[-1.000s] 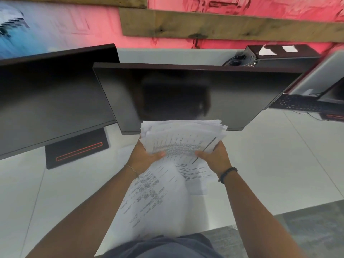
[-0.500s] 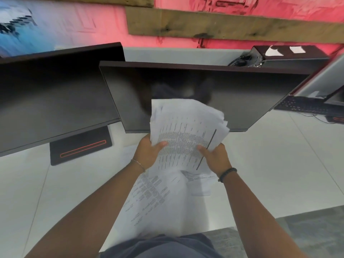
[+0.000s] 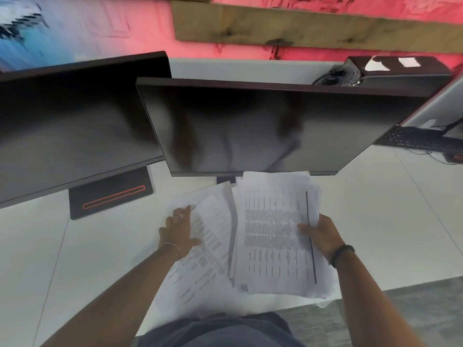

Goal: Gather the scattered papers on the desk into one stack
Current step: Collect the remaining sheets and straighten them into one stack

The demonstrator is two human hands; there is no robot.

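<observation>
Print on papers point(image 3: 275, 234) illegible

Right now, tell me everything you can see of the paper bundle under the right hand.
The paper bundle is a thick sheaf of white printed sheets, edges fanned and uneven. The top page shows dense rows of small text and a dark line down its right side. It lies roughly flat on the white desk, just in front of the centre monitor. The right hand grips its right edge, thumb on top. Its left edge overlaps the loose sheets beneath the left hand.
</observation>
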